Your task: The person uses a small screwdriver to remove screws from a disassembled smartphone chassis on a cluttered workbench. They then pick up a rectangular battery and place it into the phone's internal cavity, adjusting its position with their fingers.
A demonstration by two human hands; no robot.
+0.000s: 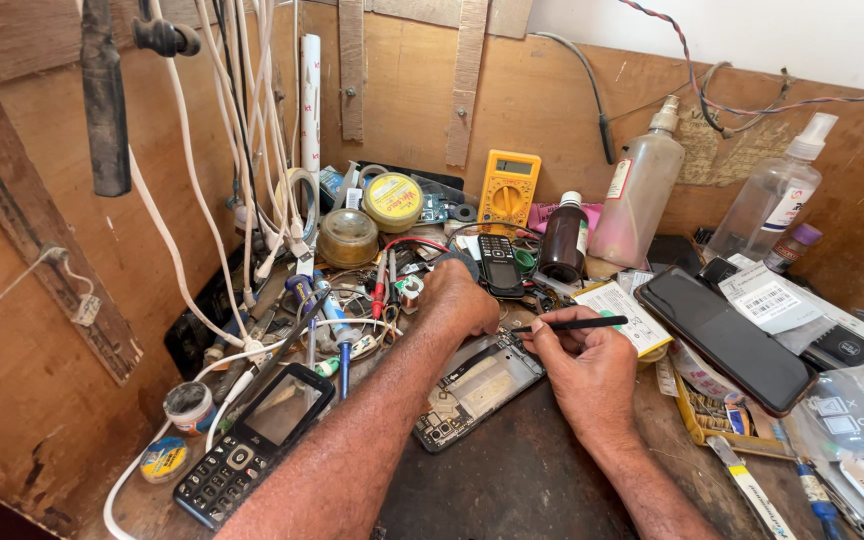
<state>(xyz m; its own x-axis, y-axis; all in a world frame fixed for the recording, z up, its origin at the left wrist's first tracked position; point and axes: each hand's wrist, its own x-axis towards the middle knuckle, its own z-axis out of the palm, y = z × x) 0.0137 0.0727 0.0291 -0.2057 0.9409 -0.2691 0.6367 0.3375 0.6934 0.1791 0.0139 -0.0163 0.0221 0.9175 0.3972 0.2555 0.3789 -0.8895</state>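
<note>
— on the bench, dead centre: what are the hands doing?

— right hand (592, 370) is curled narrow round a thin black tool (577, 323), pinched near its middle; the tool lies almost level, its tip pointing left over the top edge of the opened phone (477, 388); left hand (460, 298) is bent down at the wrist, fingers folded onto the phone's upper end; whether it grips or only presses i cannot tell, the fingertips are hidden.

— and the phone itself?

— lying flat and tilted, back off, pale inner plate showing, lower end toward the near bench edge; it sits between the two forearms, touching the left hand.

— what crowds it?

— to its left a keypad handset (252, 445), just beside the left forearm; white cables (202, 240) hang down over that side; behind the hands a small black handset (499, 264), a yellow meter (509, 188) and a dark bottle (563, 238); to the right a black smartphone (724, 338) face up, near the right hand but apart from it.

— any open room?

— only the dark bench top (522, 480) between the forearms, toward the near edge; wooden wall (42, 380) closes the left side and the back; clutter of papers and packets fills the right.
</note>
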